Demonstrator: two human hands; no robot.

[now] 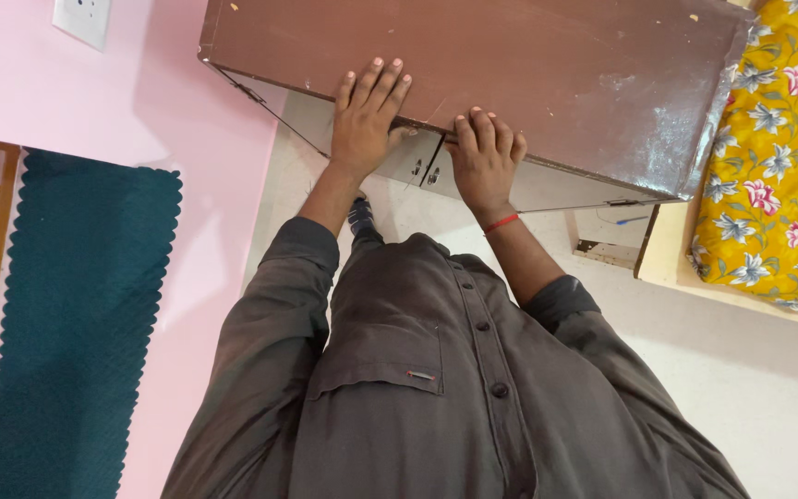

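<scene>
Brown flat-topped cabinet [528,65]: smooth laminate-like top, dull sheen, scuffed pale and chipped toward its right end. Pale grey cabinet doors [390,157]: matt, with small shiny metal latches [424,172]. Dark grey button-up shirt [436,370]: soft matt woven cloth, plastic-looking buttons. Thin red wrist thread [501,223]: cord. Yellow flowered bedsheet [778,157]: printed cloth. Dark teal scallop-edged mat [76,323]: quilted, textured fabric. Pink wall [168,92]: smooth matt paint. Floor [768,388]: pale, smooth.
</scene>
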